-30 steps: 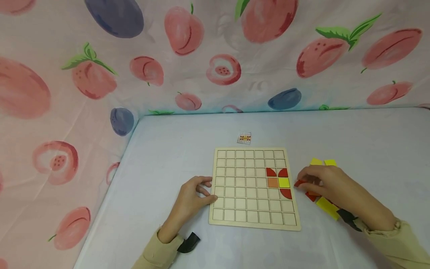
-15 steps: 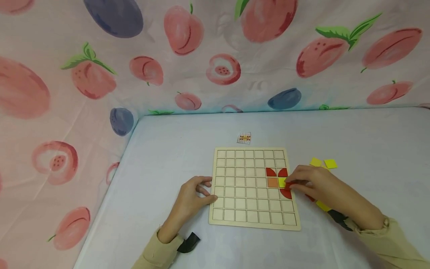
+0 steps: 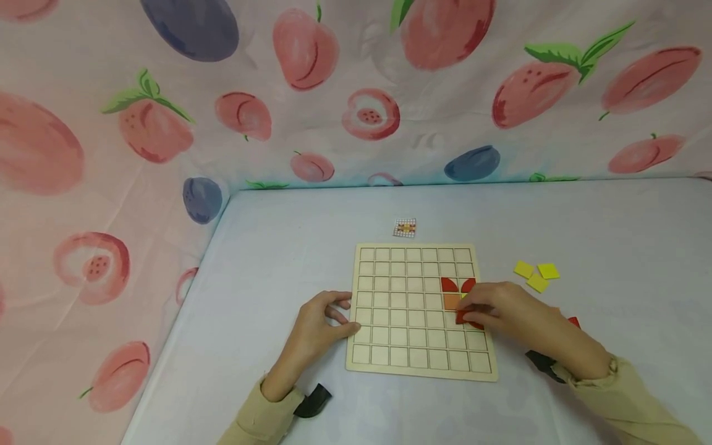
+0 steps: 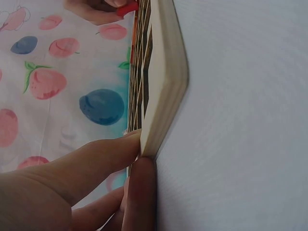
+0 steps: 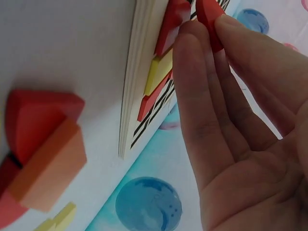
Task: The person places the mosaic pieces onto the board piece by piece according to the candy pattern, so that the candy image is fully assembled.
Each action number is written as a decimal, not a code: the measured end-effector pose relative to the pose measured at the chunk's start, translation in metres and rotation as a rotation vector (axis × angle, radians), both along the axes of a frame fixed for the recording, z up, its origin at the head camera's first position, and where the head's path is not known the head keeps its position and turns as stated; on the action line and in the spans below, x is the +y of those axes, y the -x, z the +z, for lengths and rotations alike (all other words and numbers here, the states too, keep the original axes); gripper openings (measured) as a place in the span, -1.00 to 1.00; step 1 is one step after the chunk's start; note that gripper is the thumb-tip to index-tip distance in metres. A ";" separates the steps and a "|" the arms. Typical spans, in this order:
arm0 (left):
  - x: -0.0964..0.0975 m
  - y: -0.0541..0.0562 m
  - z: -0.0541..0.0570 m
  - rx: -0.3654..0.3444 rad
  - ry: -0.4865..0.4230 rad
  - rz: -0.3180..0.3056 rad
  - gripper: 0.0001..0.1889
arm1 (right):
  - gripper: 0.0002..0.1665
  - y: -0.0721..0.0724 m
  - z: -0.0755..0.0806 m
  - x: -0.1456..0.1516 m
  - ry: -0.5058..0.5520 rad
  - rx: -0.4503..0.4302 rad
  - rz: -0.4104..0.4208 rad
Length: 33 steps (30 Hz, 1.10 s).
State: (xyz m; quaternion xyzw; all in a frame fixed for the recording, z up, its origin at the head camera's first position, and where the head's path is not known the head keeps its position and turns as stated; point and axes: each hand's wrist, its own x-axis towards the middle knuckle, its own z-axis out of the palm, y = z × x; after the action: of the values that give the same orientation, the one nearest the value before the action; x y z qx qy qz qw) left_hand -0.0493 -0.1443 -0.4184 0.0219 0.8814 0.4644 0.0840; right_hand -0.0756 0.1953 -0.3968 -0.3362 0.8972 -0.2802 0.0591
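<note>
Right fingers shifted leftward; red piece went along.

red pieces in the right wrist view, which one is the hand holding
The red piece pinched in the right hand, raised over the board; the other red pieces lie on the board or loose beside it.

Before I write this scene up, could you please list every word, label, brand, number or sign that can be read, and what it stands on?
No readable text in any view.
Small card: printed coloured grid; any lettering is too small to read.
Wooden board: grid lines, no writing visible.
Backdrop: fruit prints, with faint marks too blurred to read.
</note>
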 end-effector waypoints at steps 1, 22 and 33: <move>0.000 0.000 0.000 0.000 0.000 0.000 -0.46 | -0.83 0.000 0.000 -0.001 0.001 0.002 0.001; 0.001 0.000 0.000 -0.017 0.019 0.009 -0.45 | -0.84 -0.003 -0.005 -0.014 -0.050 0.031 -0.023; 0.000 0.001 -0.002 -0.013 0.013 0.007 -0.45 | -0.87 -0.003 -0.004 -0.022 -0.079 -0.015 -0.038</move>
State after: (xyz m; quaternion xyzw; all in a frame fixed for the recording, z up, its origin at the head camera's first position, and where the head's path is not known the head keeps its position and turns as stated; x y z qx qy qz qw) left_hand -0.0507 -0.1439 -0.4205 0.0151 0.8839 0.4589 0.0884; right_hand -0.0723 0.1737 -0.4006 -0.3144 0.9134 -0.2480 0.0736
